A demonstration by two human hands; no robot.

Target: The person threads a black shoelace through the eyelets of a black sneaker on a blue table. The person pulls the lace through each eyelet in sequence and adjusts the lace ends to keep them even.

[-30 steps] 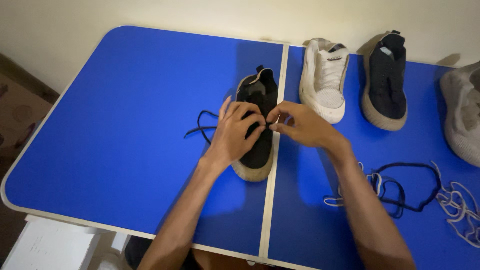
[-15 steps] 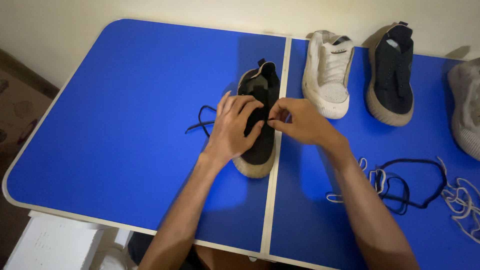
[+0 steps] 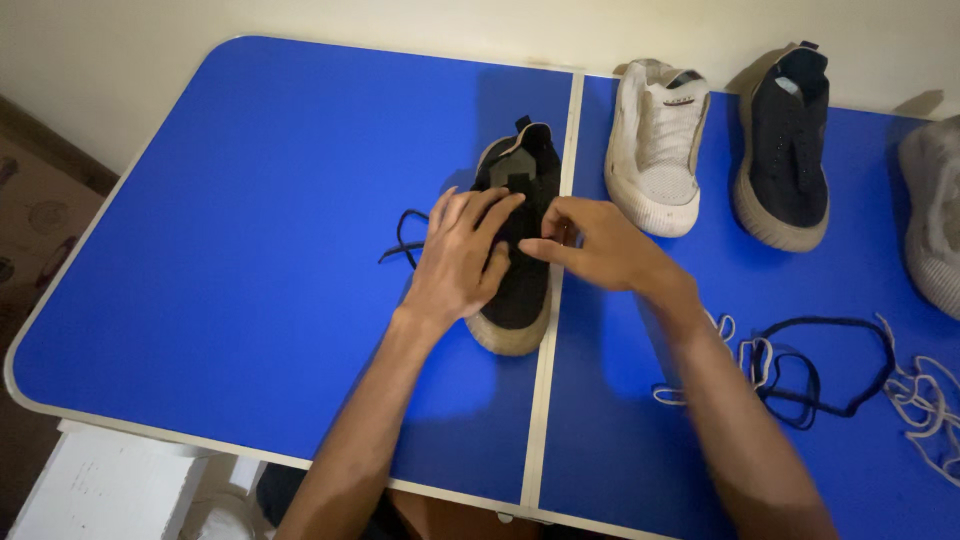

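A blue folding table stands against a cream wall, brown patterned floor at left

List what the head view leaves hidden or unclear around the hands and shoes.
- Black shoe: its eyelets sit under the left hand and right hand.
- Black lace: one loop shows; the rest runs under the left hand.
- Right fingertips: too small to tell whether they pinch a lace.
- Grey shoe: cut off by the right edge.
- Lace pile: cut off by the right edge.
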